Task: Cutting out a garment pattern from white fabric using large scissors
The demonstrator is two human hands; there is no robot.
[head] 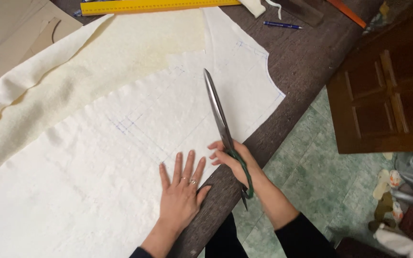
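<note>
The left hand lay flat, fingers apart, pinning the white fabric; the right hand was clamped on closed scissors.

We have a single view, worn on the head and looking steeply down and forward over the dark tabletop. We sit close: our own left hand and right hand fill the lower middle, forearms entering from the bottom edge. Beyond the hands the tabletop runs up to the frame's top; to the right of them we see the green floor below.
</note>
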